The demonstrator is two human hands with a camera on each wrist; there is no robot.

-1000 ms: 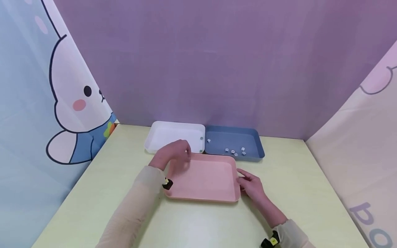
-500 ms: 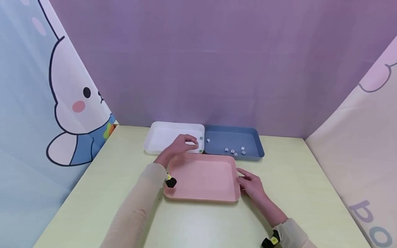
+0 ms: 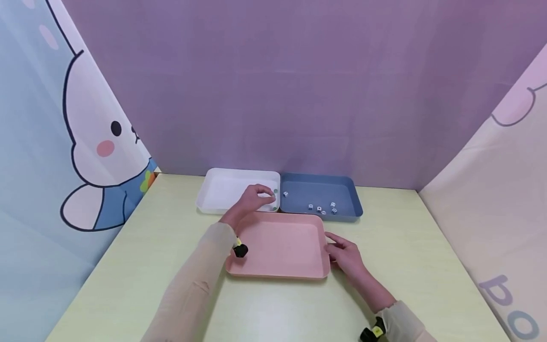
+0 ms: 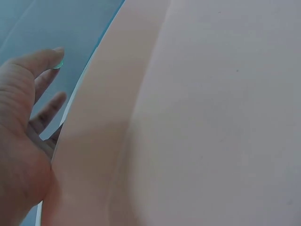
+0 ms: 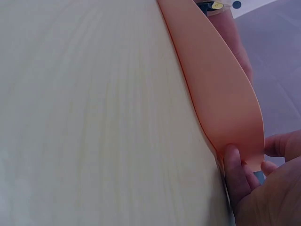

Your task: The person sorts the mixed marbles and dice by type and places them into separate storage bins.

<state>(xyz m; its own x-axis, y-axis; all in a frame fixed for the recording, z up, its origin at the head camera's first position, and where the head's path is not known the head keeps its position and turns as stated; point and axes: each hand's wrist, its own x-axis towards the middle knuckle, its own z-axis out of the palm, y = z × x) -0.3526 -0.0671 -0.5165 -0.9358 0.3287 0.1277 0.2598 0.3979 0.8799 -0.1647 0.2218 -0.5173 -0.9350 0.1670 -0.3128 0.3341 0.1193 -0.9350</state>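
Observation:
My left hand reaches over the right side of the white tray. In the left wrist view, its thumb and forefinger pinch a small translucent green piece, mostly covered by the fingertips. Two more green pieces, one of them near the front, lie by that tray's right wall. My right hand holds the right side of the pink tray. In the right wrist view, its thumb presses the outer wall, and another finger lies at the rim.
Several white dice lie in the blue tray, which stands beside the white one. Both are directly behind the pink tray on the pale yellow table. A purple backdrop rises behind, with printed cloths at both sides.
My left hand has moved from above the pink tray's back left part forward and right, over the white tray's green pieces, and its fingertips have closed together. My right hand has stayed put.

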